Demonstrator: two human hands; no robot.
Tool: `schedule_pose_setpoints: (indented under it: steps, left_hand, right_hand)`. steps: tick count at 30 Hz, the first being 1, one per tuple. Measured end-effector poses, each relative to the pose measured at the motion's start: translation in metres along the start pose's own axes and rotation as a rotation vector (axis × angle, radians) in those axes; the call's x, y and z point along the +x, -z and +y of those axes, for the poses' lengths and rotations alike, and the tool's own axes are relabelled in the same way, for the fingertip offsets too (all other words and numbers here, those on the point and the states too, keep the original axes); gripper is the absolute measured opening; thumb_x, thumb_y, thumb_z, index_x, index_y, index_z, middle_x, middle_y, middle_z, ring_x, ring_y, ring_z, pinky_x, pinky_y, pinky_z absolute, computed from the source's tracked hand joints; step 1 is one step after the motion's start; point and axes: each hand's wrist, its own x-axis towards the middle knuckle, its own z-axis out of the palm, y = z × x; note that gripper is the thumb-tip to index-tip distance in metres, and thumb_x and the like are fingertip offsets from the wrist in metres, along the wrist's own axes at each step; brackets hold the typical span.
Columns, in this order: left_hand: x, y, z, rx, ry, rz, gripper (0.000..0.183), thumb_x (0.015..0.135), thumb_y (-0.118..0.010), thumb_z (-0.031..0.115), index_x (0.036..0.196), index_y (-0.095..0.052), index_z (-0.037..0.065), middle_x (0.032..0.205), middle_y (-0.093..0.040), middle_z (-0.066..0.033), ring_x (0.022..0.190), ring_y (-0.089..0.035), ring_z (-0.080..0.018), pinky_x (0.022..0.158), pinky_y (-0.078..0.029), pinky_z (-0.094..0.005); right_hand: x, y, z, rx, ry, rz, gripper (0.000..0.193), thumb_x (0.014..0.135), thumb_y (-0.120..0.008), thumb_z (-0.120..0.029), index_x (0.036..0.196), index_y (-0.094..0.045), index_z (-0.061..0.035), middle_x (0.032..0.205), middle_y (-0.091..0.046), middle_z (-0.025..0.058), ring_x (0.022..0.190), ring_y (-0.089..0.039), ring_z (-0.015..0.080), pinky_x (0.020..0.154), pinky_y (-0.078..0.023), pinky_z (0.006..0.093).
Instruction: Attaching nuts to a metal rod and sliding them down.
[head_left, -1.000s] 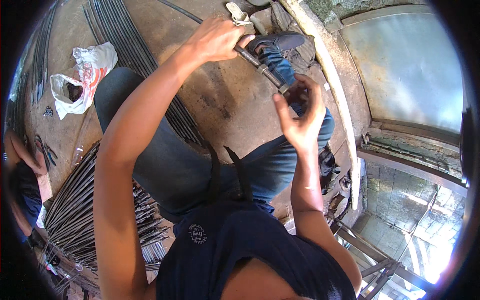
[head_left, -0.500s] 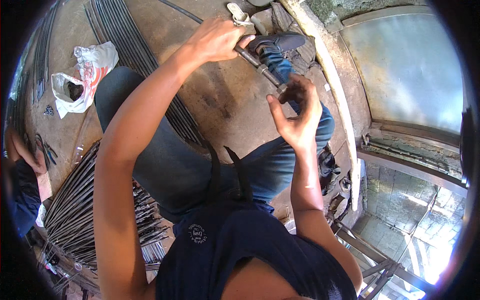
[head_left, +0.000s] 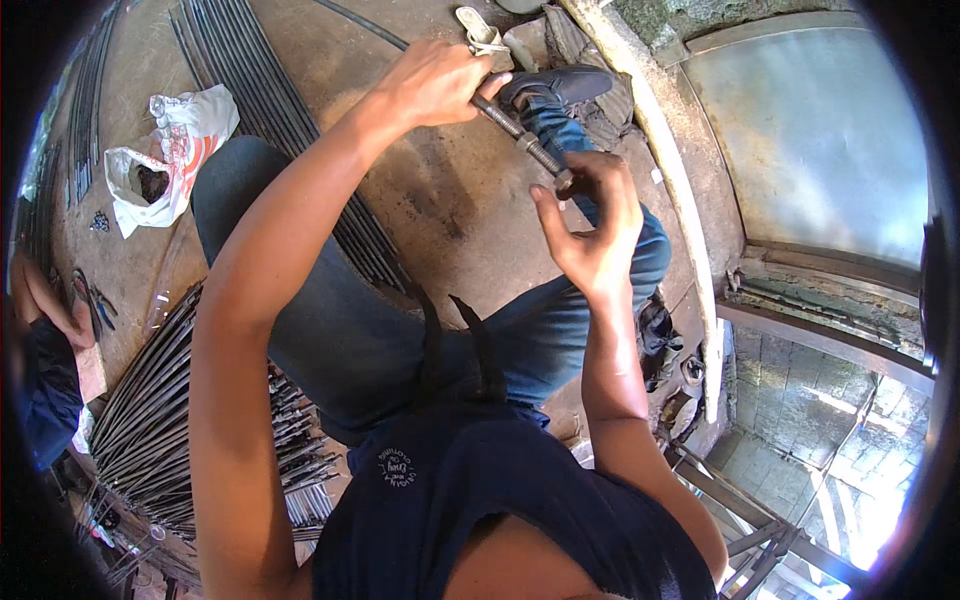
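A long dark metal rod (head_left: 362, 22) runs from the top edge down through my left hand (head_left: 440, 82), which is closed around it. Below that hand the rod's threaded end (head_left: 545, 158) points down and right. One hex nut (head_left: 526, 142) sits partway along the thread and another nut (head_left: 564, 181) is at the tip. My right hand (head_left: 598, 220) is beside the tip, its curled fingers close against the end nut and its thumb standing apart. Whether the fingertips touch the nut is partly hidden.
Bundled dark rods (head_left: 255, 85) lie on the floor at upper left, with a bigger rod pile (head_left: 165, 415) below. A white sack (head_left: 185, 150) stands left of my knee. Another person's leg (head_left: 45, 300) shows at far left, near pliers (head_left: 103, 308). A pale pole (head_left: 675, 180) lies right.
My right hand's fingers have shifted slightly at the rod's end, leaving the end nut more visible. My left hand keeps its hold on the rod.
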Motion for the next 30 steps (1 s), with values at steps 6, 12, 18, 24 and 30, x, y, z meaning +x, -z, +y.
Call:
schedule_pose_setpoints:
  steps: [6,12,18,24,30]
  left_hand:
    - [0.0,-0.001,-0.001,-0.002,-0.013,0.034,0.034,0.094,-0.059,0.033,0.083,-0.067,0.002,0.063,-0.059,-0.0211,0.067,-0.063,-0.0414,0.062,-0.049,-0.0488]
    - [-0.001,0.0,-0.001,0.008,0.017,0.002,0.036,0.094,-0.058,0.035,0.083,-0.067,0.002,0.063,-0.059,-0.0216,0.067,-0.063,-0.0416,0.062,-0.049,-0.049]
    - [0.001,-0.002,0.0,0.013,-0.01,-0.005,0.034,0.094,-0.059,0.033,0.084,-0.067,0.002,0.062,-0.06,-0.0213,0.065,-0.063,-0.0414,0.06,-0.049,-0.0486]
    - [0.001,-0.004,-0.001,0.012,0.005,-0.024,0.034,0.095,-0.057,0.033,0.084,-0.067,0.002,0.062,-0.06,-0.0215,0.066,-0.063,-0.0418,0.061,-0.049,-0.0486]
    - [0.0,-0.007,-0.003,-0.016,-0.013,0.035,0.036,0.095,-0.057,0.033,0.081,-0.067,0.002,0.06,-0.059,-0.0212,0.065,-0.063,-0.0418,0.059,-0.049,-0.0492]
  right_hand:
    - [-0.005,0.0,-0.009,0.051,-0.111,0.022,0.025,0.086,-0.074,-0.014,0.103,-0.064,0.0011,0.072,-0.063,0.0077,0.06,-0.061,0.0148,0.059,-0.05,0.0276]
    - [-0.008,0.002,-0.002,0.131,-0.422,-0.123,0.021,0.092,-0.066,-0.019,0.091,-0.064,0.0015,0.068,-0.061,0.0066,0.059,-0.059,0.0126,0.058,-0.049,0.0268]
    - [-0.004,0.009,0.011,-0.034,-0.112,-0.084,0.019,0.092,-0.064,-0.017,0.091,-0.063,0.0028,0.073,-0.06,0.0081,0.059,-0.057,0.0124,0.056,-0.047,0.028]
    - [0.001,-0.007,0.003,-0.086,0.219,0.101,0.02,0.094,-0.062,-0.018,0.091,-0.065,0.0023,0.067,-0.057,0.0063,0.059,-0.056,0.0132,0.056,-0.045,0.0272]
    - [-0.008,-0.002,0.011,0.009,-0.112,-0.12,0.031,0.084,-0.069,-0.004,0.113,-0.059,0.0014,0.08,-0.06,0.0093,0.064,-0.057,0.0148,0.063,-0.05,0.0279]
